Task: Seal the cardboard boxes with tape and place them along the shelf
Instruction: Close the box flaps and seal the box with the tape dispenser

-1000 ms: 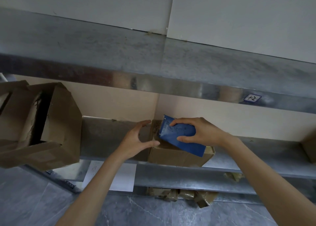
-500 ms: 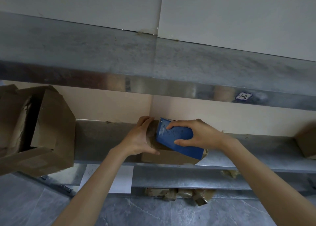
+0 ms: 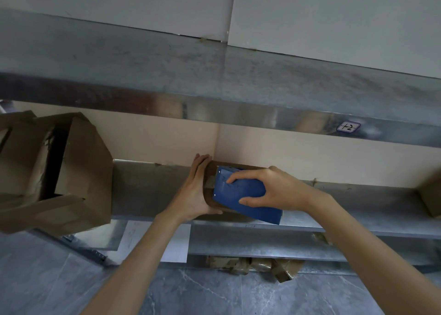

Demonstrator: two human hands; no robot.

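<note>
Both hands are on a small cardboard box (image 3: 210, 182) that sits on the metal shelf (image 3: 148, 190), close to the wall behind it. The left hand (image 3: 193, 190) lies flat against the box's left end with straight fingers, its thumb running along the near lower edge. The right hand (image 3: 274, 190) is clamped on a blue tape dispenser (image 3: 238, 195), fingers curled over its top and thumb on its near side, and the dispenser rests on top of the box, tilted down toward the near right. Further left on the same shelf a larger cardboard box (image 3: 83, 171) lies with loose flaps hanging open, well apart from the small one. Part of another box (image 3: 432, 195) shows at the right edge. A white sheet of paper (image 3: 176, 243) hangs below the shelf, and crumpled brown tape scraps (image 3: 250, 264) lie on the grey floor (image 3: 214, 295).
</note>
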